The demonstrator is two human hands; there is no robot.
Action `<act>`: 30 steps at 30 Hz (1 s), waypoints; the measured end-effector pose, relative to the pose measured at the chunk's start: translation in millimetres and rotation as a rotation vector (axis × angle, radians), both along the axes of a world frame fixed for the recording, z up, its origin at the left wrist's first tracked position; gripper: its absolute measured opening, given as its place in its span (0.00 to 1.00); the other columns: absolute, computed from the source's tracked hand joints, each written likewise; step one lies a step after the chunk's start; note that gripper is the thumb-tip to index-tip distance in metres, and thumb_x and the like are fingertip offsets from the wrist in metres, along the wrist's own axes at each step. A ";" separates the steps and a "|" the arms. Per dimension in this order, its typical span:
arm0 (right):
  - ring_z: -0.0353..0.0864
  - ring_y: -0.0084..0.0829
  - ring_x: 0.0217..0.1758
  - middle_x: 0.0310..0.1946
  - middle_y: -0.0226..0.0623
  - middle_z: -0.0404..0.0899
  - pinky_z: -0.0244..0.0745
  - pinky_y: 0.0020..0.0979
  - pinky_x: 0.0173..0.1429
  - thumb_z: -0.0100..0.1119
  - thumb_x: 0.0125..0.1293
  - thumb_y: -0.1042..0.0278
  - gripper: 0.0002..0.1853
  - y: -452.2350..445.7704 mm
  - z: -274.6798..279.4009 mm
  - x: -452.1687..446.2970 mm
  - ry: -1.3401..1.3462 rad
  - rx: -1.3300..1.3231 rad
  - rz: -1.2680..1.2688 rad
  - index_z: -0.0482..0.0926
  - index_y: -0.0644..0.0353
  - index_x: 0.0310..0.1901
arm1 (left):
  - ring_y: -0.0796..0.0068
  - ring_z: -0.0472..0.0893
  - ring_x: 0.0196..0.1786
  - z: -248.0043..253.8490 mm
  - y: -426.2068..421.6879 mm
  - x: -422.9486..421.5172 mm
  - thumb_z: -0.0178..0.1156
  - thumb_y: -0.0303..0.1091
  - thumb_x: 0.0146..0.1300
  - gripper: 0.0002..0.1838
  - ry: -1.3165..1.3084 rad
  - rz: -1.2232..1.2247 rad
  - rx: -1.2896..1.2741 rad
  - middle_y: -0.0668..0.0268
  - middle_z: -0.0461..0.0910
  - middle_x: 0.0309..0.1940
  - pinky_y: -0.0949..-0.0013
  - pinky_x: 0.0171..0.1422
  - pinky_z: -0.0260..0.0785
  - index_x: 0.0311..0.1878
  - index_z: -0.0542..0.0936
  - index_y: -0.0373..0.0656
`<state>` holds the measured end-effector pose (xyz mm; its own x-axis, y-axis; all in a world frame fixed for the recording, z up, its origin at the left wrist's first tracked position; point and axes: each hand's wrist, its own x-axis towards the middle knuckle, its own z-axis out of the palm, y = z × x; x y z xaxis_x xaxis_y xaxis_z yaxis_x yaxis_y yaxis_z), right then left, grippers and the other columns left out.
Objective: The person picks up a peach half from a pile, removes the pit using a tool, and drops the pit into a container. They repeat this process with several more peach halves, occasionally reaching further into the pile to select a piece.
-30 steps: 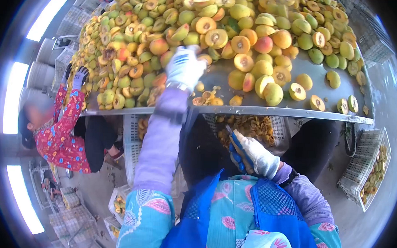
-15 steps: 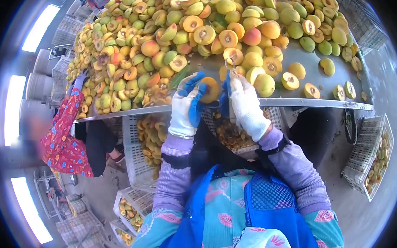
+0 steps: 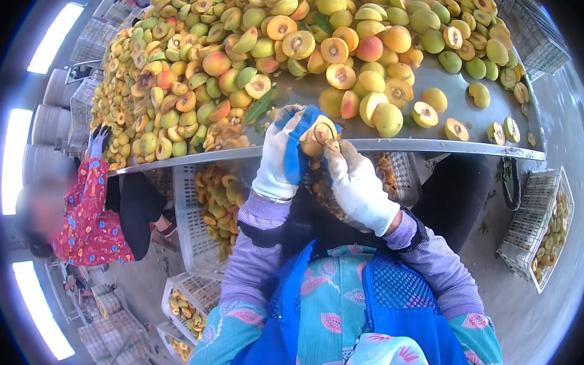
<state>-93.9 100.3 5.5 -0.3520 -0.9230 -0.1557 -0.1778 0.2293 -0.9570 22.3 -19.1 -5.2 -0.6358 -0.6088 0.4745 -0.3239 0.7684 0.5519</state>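
Note:
My left hand (image 3: 281, 153), in a white glove with blue coated fingers, is closed around an apricot half (image 3: 309, 139), its cut face turned up. My right hand (image 3: 361, 188), gloved in white, is closed on a small pitting tool with a curved wire loop (image 3: 336, 127). The loop end lies against the cut face of the fruit; most of the handle is hidden in the fingers. Both hands are together just in front of the table's metal edge (image 3: 428, 146). Beyond them, whole-looking and halved apricots (image 3: 297, 45) are heaped on the table.
Beneath the table edge stand a white crate (image 3: 194, 227) of fruit and another container between my knees. A crate of fruit halves (image 3: 528, 229) is on the floor at right. At left a co-worker in a red patterned top (image 3: 88, 214) reaches to the heap.
My right hand has come down and left, bringing the tool's loop from above the table edge onto the apricot half. My left hand has turned the fruit's cut face upward.

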 end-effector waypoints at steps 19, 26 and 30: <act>0.74 0.31 0.27 0.26 0.38 0.74 0.70 0.33 0.34 0.41 0.75 0.47 0.22 10.8 0.1 -1.5 -0.587 0.115 0.023 0.73 0.62 0.45 | 0.73 0.81 0.31 13.2 19.9 -44.0 0.52 0.35 0.71 0.13 0.424 0.056 1.118 0.59 0.82 0.33 0.70 0.35 0.77 0.42 0.77 0.33; 0.64 0.23 0.12 0.16 0.29 0.67 0.60 0.25 0.13 0.41 0.73 0.40 0.23 6.4 4.7 5.7 -0.797 0.090 0.023 0.71 0.53 0.34 | 0.70 0.83 0.36 26.4 -2.2 -37.6 0.52 0.35 0.71 0.14 0.061 -0.141 1.012 0.57 0.82 0.34 0.70 0.41 0.77 0.45 0.77 0.30; 0.62 0.24 0.09 0.12 0.28 0.64 0.57 0.25 0.12 0.40 0.72 0.38 0.26 7.2 14.6 -8.2 -0.991 0.195 0.264 0.70 0.54 0.33 | 0.69 0.83 0.36 24.7 0.9 -10.8 0.52 0.40 0.71 0.17 0.212 -0.317 0.907 0.57 0.82 0.33 0.70 0.45 0.76 0.43 0.77 0.31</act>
